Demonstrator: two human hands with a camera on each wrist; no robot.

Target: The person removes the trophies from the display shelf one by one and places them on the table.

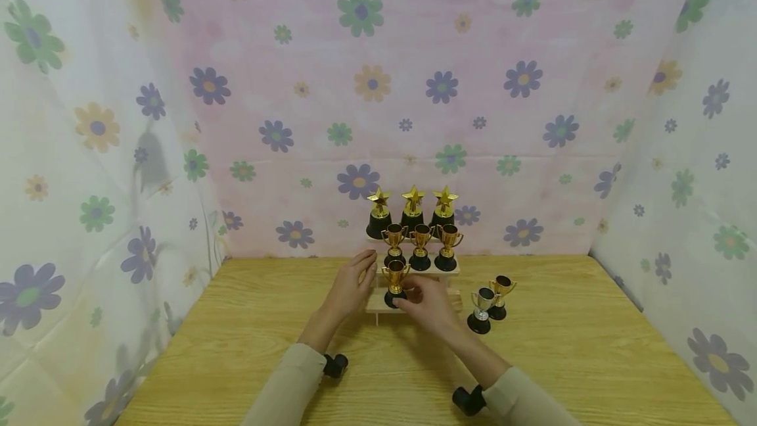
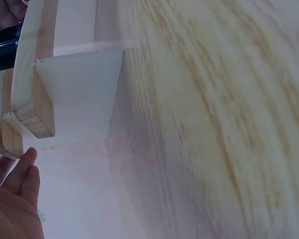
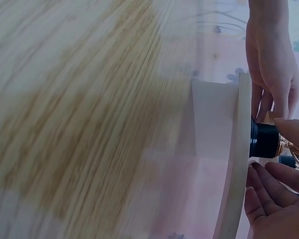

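A small gold trophy cup (image 1: 395, 277) with a black base (image 3: 265, 140) stands upright at the left of the tiered wooden stand's front shelf (image 1: 378, 307). My right hand (image 1: 430, 304) pinches its base between thumb and fingers. At the stand's left side, my left hand (image 1: 351, 284) rests with extended fingers (image 2: 29, 174) right at the end of the middle shelf (image 2: 12, 139). Three gold cups (image 1: 420, 245) fill the tier behind, and three gold star trophies (image 1: 412, 210) line the top one.
On the table (image 1: 266, 334) right of the stand, a silver cup (image 1: 480, 311) stands in front of another gold cup (image 1: 501, 291), close beside my right forearm. Flowered cloth (image 1: 319, 51) walls in the back and both sides. Black wrist cameras (image 1: 469, 400) hang under the sleeves.
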